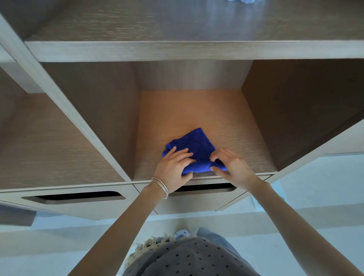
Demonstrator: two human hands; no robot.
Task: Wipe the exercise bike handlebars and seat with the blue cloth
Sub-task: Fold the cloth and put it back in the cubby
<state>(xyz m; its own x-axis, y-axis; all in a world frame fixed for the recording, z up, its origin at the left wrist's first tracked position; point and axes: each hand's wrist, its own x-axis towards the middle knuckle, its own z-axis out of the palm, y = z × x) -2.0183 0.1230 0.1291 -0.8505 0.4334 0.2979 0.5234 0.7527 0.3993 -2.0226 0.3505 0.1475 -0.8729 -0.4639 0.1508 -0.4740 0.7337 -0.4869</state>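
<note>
A folded blue cloth (197, 145) lies near the front edge of a wooden shelf compartment (197, 110). My left hand (174, 167) rests on the cloth's left part, thumb under its front edge, fingers laid over the top. My right hand (230, 164) grips the cloth's front right corner between thumb and fingers. No exercise bike is in view.
The shelf unit has a neighbouring compartment to the left (49, 141) and one to the right (295, 110), with a top board (177, 23) above. Below are drawer fronts with cut-out handles (74, 196). A pale bluish object (244, 1) sits at the top board's far edge. Light floor lies below.
</note>
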